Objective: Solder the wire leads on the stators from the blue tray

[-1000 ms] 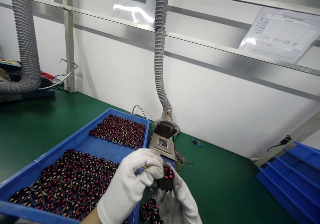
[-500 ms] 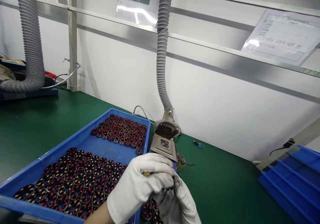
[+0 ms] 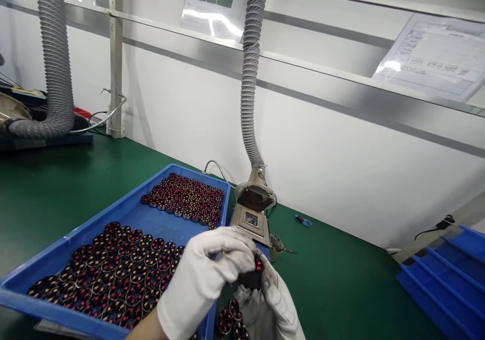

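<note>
I have a small dark ring (image 3: 250, 280) between my two hands, up above the green tabletop (image 3: 341, 279). It is just past the right edge of the big blue tray (image 3: 151, 214), toward that tray's near end. The ring is short and round. Its open face, with little red bits in it, points mostly up. Its dark side faces me, so a line through its hole would stand nearly upright.

I wear white gloves. My right hand (image 3: 275, 297) is curled in a cup around the ring's right side and holds it. My left hand (image 3: 208, 269) has bent fingers, with the thumb close to them and the tips at the ring's top left edge. I cannot tell if those tips pinch the ring or something else. A bit of yellow (image 3: 223, 253) peeks out by those fingers.

More rings (image 3: 131, 272) fill the near part of the tray, and another bunch (image 3: 189, 198) sits by its far edge. A few loose rings (image 3: 233, 320) are on the tabletop beside the tray's right edge. A metal box (image 3: 261, 231) stands beyond my hands.
</note>
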The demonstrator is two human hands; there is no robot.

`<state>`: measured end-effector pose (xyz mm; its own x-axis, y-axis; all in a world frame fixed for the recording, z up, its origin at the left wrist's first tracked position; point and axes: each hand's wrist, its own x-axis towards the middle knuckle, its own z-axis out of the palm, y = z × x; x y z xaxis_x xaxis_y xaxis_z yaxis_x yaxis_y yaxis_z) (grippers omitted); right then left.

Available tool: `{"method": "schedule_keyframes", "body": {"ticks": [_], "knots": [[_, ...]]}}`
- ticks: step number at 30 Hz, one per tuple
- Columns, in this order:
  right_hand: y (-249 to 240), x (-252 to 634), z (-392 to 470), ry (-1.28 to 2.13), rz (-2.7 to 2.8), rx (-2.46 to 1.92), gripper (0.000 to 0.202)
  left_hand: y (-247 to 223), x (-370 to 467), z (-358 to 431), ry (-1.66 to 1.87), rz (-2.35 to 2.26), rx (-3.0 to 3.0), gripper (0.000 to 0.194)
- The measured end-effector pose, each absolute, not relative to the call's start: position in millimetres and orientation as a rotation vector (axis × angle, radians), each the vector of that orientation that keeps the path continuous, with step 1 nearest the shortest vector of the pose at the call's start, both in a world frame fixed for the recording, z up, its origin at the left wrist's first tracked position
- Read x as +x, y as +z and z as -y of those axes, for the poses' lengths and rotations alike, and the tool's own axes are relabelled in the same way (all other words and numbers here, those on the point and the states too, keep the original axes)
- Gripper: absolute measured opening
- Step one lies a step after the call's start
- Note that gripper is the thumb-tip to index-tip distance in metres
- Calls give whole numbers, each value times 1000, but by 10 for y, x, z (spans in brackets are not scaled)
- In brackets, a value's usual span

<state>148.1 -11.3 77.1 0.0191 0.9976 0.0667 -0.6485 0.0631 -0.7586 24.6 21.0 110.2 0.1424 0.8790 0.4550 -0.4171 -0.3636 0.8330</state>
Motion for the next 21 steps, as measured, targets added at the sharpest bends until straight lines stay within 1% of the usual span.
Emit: {"method": "schedule_keyframes", "body": {"ticks": [2,5,7,8,10,13,15,17,19,20,21], "knots": [[768,1489,128,1435,705,-624,30,1111,214,-212,1507,-563,1238,7],[746,1507,144,1436,683,-606,38,1135,206,-210,1265,-521,1250,18],[728,1514,145,1417,679,-597,37,1141,229,-207,1205,-453,1411,16],[721,1517,145,1409,681,-594,36,1138,240,-206,1246,-455,1503,11],[716,1526,146,1419,687,-586,34,1123,246,-214,1387,-485,1604,11],[733,1550,155,1523,686,-571,35,1088,199,-239,1498,-595,1445,12],[750,1566,161,1594,679,-571,36,1076,154,-249,1489,-659,1363,14],[757,1577,162,1604,673,-589,34,1084,128,-242,1417,-683,1504,21],[749,1582,159,1572,673,-608,32,1110,134,-221,1308,-631,1777,38],[740,1584,158,1556,675,-617,30,1124,146,-211,1271,-585,1887,43],[731,1584,157,1546,676,-624,29,1135,161,-206,1261,-542,1952,43]]}}
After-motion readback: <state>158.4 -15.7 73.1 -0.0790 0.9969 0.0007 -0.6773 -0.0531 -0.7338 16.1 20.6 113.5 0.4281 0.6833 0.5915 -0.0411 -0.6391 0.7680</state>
